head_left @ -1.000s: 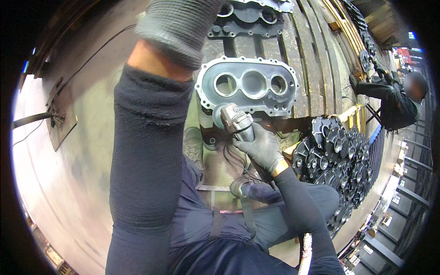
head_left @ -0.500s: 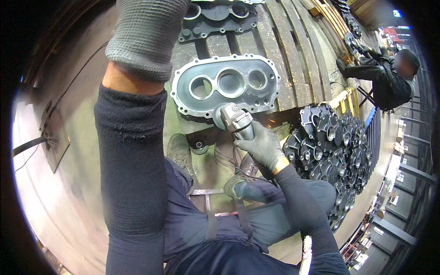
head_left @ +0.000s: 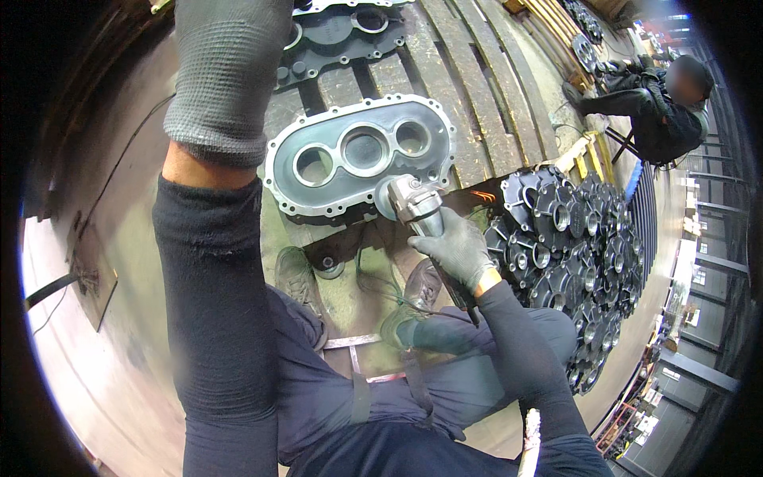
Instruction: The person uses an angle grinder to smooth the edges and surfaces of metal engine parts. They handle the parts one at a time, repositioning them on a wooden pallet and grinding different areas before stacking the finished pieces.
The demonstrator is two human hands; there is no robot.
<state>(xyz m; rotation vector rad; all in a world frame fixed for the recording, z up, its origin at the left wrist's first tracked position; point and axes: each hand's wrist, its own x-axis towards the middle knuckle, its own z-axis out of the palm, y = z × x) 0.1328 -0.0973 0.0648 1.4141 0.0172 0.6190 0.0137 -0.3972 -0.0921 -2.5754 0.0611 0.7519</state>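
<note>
Grey-gloved right hand (head_left: 457, 248), fingers clamped round our silver-and-black angle grinder (head_left: 417, 200), mid-frame.
We should hold its round grey disc (head_left: 385, 199) evenly against the silver-rimmed, oblong black metal cover (head_left: 362, 185), upper centre; grey-gloved left hand (head_left: 226, 75), upper left: fingers out of frame, we cannot tell.

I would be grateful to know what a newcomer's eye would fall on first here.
Likely the big three-ringed housing on the pallet, upper centre. At its lower right rim is the grinder in the right grip, with orange streaks to its right. Heaped dark castings on the right also stand out.
</note>
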